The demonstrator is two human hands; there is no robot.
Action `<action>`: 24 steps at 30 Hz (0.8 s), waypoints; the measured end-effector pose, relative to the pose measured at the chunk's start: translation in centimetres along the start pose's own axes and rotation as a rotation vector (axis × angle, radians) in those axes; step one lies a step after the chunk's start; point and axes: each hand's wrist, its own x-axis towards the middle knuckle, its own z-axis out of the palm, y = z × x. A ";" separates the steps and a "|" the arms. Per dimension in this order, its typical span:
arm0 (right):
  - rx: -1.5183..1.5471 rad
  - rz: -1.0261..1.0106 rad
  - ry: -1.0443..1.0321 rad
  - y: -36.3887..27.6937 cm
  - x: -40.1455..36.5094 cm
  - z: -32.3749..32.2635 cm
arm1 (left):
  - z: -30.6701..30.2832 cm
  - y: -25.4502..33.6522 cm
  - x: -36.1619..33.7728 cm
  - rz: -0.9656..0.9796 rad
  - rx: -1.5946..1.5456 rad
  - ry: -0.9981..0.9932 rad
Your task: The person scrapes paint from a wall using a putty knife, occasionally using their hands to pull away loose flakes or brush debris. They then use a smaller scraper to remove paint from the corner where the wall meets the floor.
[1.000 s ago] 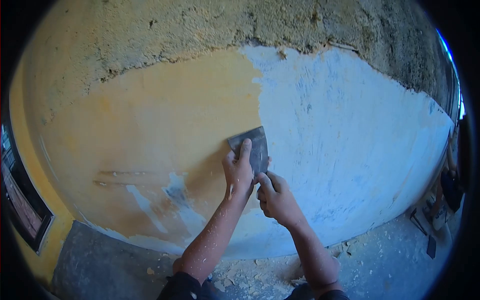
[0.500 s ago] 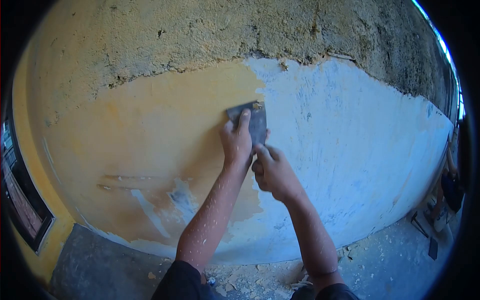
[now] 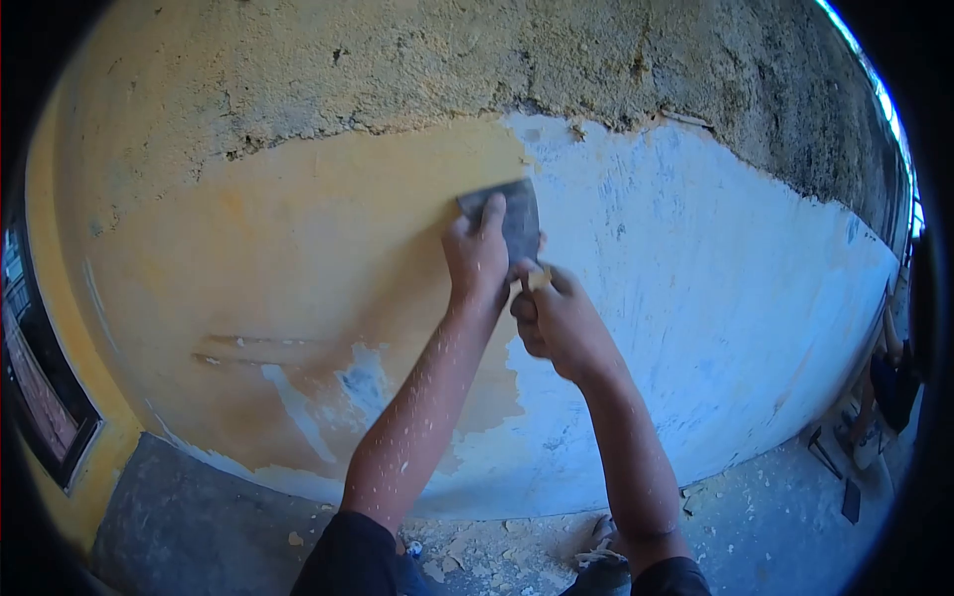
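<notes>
A wide, flat metal scraper (image 3: 520, 221) lies with its blade edge against the wall, where yellow paint (image 3: 328, 209) meets the bared whitish-blue surface (image 3: 715, 288). My left hand (image 3: 475, 256) is closed around the blade's left side, its thumb stretched along the metal face. Below it, my right hand (image 3: 561, 323) is wrapped round the lower end of the scraper, where the handle is mostly hidden. A pale paint flake (image 3: 540, 279) rests on the right hand near the thumb. Small light chips speckle my left forearm.
Rough, stained plaster (image 3: 427, 70) covers the upper wall. Paint chips (image 3: 477, 551) litter the grey floor (image 3: 189, 507) along the wall's foot. A dark-framed window (image 3: 60, 437) is at the left. Another person (image 3: 889, 382) is at the far right, near tools (image 3: 825, 452) on the floor.
Both hands have pushed the scraper a little upward along the paint edge. A flake that was at the blade's top is gone from there, and one now lies on my right hand.
</notes>
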 end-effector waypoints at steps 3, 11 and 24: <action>-0.172 -0.050 0.037 -1.1 1.0 0.0 | 0.4 0.0 0.7 0.036 -0.025 0.039; -0.174 -0.006 -0.014 -2.6 0.6 0.8 | -0.2 1.8 0.7 -0.041 -0.042 -0.001; -0.134 -0.049 -0.021 -1.5 1.8 1.7 | -1.6 0.1 3.5 0.118 -0.015 0.032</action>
